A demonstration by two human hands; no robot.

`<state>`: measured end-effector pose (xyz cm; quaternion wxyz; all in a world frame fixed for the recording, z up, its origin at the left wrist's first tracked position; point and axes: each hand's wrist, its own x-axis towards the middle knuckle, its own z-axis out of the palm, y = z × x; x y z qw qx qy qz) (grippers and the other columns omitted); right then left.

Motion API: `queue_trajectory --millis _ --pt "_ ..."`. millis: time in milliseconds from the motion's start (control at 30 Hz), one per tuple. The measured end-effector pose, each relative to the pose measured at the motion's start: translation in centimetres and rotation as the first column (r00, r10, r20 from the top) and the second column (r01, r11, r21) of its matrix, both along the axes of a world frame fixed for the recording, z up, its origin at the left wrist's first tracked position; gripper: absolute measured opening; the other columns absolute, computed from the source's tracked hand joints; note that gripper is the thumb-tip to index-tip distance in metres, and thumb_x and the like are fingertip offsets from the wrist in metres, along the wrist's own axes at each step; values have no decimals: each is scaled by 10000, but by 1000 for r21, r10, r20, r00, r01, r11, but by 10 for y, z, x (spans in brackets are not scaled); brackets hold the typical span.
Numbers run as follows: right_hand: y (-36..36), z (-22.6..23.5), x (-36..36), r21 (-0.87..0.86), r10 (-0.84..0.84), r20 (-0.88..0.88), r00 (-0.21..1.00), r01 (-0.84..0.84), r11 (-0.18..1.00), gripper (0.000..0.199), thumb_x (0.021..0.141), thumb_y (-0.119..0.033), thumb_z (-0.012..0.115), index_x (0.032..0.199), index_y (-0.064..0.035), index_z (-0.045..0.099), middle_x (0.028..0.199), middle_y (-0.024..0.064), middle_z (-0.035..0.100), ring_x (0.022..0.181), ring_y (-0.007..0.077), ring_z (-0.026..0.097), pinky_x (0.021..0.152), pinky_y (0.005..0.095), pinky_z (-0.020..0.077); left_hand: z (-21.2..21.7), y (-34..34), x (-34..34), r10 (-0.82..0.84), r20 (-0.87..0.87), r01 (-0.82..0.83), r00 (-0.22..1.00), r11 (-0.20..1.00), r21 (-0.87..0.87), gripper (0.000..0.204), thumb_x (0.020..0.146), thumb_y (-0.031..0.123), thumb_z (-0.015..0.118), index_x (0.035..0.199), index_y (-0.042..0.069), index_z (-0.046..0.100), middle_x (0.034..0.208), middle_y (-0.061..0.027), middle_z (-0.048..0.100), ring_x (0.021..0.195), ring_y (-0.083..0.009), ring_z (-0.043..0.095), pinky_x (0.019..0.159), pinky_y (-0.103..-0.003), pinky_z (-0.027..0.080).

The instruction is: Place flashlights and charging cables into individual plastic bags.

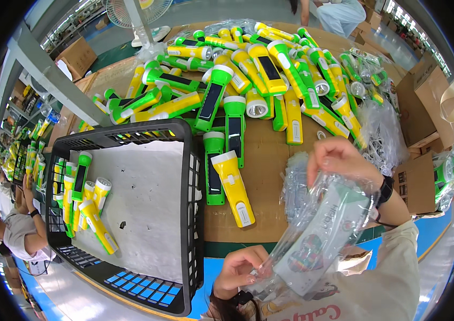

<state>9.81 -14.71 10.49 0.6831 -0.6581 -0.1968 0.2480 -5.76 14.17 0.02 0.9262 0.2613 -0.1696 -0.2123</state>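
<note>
A clear plastic bag (320,230) with a pale green and white printed panel is stretched between my hands, over the front table edge. My left hand (240,267) pinches its lower left end. At the upper end, the fingers of my right hand (339,163) are closed on the plastic. Whether the panel is printed on the bag or lies inside it, I cannot tell. Left of the bag, a yellow flashlight (232,187) lies on the cardboard tabletop beside a green one (214,168) with a dark panel. A stack of clear bags (295,184) lies near my right hand.
A black plastic basket (194,214) at left holds several flashlights (96,214) on white lining. A large heap of yellow and green flashlights (237,75) covers the far table. White cables (379,144) in plastic and cardboard boxes (420,107) are at right. A grey post (58,80) rises at left.
</note>
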Motion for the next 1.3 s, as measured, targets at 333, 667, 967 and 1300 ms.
queue_trajectory --millis 333,667,967,1300 --pt "58 6 202 -643 238 757 608 759 105 500 973 -501 519 949 -30 685 861 145 707 821 323 697 674 444 532 40 14 1 128 413 -329 902 822 464 242 822 103 745 1003 -34 661 925 -134 603 834 -236 567 745 -321 446" --pt "64 -3 182 -481 91 874 478 819 315 584 781 -273 759 1181 41 472 877 194 688 873 364 683 730 457 534 63 6 2 91 686 -648 722 435 625 232 709 -12 793 929 44 750 838 -81 531 760 -209 545 635 -307 423" --pt "-7 39 5 -141 -42 583 811 152 978 477 903 -159 713 1319 -29 521 1201 95 652 1073 193 643 900 355 515 78 -27 43 -117 764 -705 635 318 634 242 723 6 776 950 82 734 884 -87 493 808 -268 530 677 -351 440" --pt "-50 44 -63 -309 147 643 752 79 948 455 899 -250 698 1298 -72 569 1306 119 630 1186 320 618 960 402 521 81 -56 61 -246 805 -772 539 237 589 281 705 -53 740 964 52 707 952 -121 514 919 -324 540 803 -427 479"
